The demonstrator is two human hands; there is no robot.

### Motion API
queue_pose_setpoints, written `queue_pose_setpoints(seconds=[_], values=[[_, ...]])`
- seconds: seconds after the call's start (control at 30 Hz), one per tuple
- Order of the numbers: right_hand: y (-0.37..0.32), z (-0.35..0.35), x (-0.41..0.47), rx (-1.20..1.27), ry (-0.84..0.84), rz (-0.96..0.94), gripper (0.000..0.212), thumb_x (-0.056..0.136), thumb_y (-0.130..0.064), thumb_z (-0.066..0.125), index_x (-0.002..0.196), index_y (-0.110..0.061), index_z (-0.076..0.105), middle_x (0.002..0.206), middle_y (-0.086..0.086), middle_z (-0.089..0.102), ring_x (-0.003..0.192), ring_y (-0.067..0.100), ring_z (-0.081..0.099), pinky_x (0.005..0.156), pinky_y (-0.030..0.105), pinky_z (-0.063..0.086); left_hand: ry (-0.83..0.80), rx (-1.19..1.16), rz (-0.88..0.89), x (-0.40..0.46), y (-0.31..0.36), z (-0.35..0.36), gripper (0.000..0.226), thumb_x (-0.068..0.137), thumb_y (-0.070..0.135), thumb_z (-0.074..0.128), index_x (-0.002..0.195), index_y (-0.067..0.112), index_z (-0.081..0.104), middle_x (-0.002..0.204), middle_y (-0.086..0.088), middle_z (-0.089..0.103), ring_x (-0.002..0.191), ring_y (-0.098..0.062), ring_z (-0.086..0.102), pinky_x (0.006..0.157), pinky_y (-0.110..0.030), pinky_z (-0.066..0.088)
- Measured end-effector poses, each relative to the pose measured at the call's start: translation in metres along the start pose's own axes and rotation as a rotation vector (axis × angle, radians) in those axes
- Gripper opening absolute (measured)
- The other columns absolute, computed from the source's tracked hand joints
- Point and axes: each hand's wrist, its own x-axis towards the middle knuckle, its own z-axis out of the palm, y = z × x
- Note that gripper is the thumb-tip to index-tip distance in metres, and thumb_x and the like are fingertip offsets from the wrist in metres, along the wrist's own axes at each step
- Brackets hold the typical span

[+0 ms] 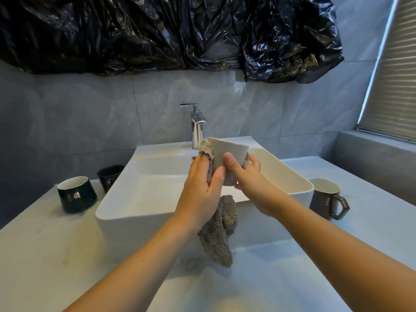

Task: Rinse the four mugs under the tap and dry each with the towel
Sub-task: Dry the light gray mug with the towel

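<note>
Head view: over the basin (126, 206), right hand (252, 176) curls round the white mug (227, 152), tilting it so the left hand (202, 188), gripping the towel (219, 233), can wipe inside. Three mugs wait along the counter's edges.

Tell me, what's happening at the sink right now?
Left hand grips towel against white mug; right hand holds mug. Nothing in the way.

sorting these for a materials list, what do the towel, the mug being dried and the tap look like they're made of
Towel: soft fabric, probably microfibre or terry, going by its fuzzy grey-brown pile and limp hang.
White mug: likely ceramic with a matte or satin finish; smooth, opaque wall.
Tap: metal, seemingly polished chrome, with mirror-like reflections.
</note>
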Motion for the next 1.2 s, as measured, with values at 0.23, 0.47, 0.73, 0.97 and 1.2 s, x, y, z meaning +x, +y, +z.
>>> queue_pose_setpoints(seconds=[0.23, 0.47, 0.73, 0.97, 1.2], values=[[-0.002, 0.015, 0.004, 0.368, 0.110, 0.067, 0.110, 0.047, -0.091, 0.065, 0.131, -0.022, 0.045, 0.131, -0.007, 0.029, 0.124, 0.016, 0.052, 0.107, 0.043, 0.045, -0.051, 0.197, 0.073, -0.006, 0.005, 0.003, 0.056, 0.095, 0.034, 0.034, 0.150, 0.024, 0.033, 0.153, 0.001, 0.033, 0.140, -0.015, 0.035, 0.108, -0.045, 0.043], [0.002, 0.015, 0.003, 0.575, 0.180, 0.017, 0.082, 0.077, -0.066, 0.069, 0.139, -0.023, 0.036, 0.135, 0.005, 0.056, 0.116, 0.021, 0.063, 0.101, 0.045, 0.052, -0.088, 0.060, 0.078, -0.003, 0.001, -0.003, 0.054, 0.095, 0.032, 0.029, 0.147, 0.036, 0.044, 0.153, 0.016, 0.031, 0.137, -0.013, 0.040, 0.106, -0.047, 0.045], [-0.002, 0.009, -0.001, 0.571, 0.185, 0.029, 0.068, 0.084, -0.042, 0.075, 0.135, -0.019, 0.036, 0.126, 0.010, 0.059, 0.107, 0.023, 0.067, 0.090, 0.046, 0.058, -0.065, 0.026, 0.061, 0.017, 0.005, -0.004, 0.048, 0.103, 0.015, 0.036, 0.149, 0.026, 0.045, 0.152, 0.014, 0.042, 0.139, 0.000, 0.037, 0.115, -0.035, 0.036], [0.001, 0.000, 0.001, 0.672, 0.131, 0.030, 0.057, 0.088, -0.050, 0.068, 0.132, -0.018, 0.050, 0.123, 0.015, 0.067, 0.108, 0.030, 0.069, 0.091, 0.050, 0.057, -0.160, 0.180, 0.155, 0.013, 0.009, 0.001, 0.051, 0.103, 0.019, 0.037, 0.153, 0.030, 0.035, 0.163, 0.015, 0.020, 0.147, 0.008, 0.014, 0.112, -0.004, 0.013], [-0.004, -0.001, 0.000, 0.575, 0.084, -0.005, 0.060, 0.087, -0.061, 0.058, 0.131, -0.021, 0.053, 0.118, 0.012, 0.070, 0.107, 0.033, 0.069, 0.091, 0.053, 0.056, -0.182, 0.160, 0.137, 0.017, 0.017, 0.003, 0.048, 0.102, 0.023, 0.036, 0.149, 0.031, 0.042, 0.163, 0.018, 0.013, 0.146, 0.007, 0.012, 0.118, -0.020, 0.019]])
